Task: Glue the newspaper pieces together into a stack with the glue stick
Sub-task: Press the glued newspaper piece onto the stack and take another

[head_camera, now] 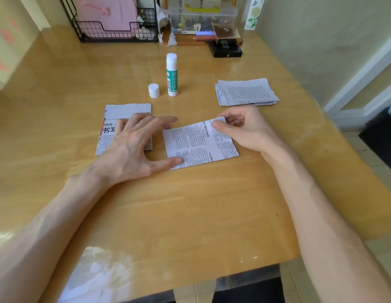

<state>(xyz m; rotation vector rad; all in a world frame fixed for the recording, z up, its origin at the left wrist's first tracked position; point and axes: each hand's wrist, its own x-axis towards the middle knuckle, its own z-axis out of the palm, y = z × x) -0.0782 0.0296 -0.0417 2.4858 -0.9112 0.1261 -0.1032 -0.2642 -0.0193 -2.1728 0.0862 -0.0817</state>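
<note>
One sheet between both hands, glue stick idle

Left hand [133, 147] is spread wide w/ fingers straight over the stack [126, 111] and gripping nothing, the thumb pressing the near corner of the sheet [201, 143]. Right hand [244, 132] pinches the sheet's far corner btwn thumb and fingers, that corner a bit lifted. The sheet lies on the surface [190, 215] just right of the stack. Glue stick [172, 75] stands uncapped further back, cap [153, 90] beside it. A pile [247, 92] of loose pieces sits at the right, well apart. I'd judge early-to-mid – stack looks thin, this sheet's not on it yet, several more to go. Can't tell if it has glue on it.
</note>
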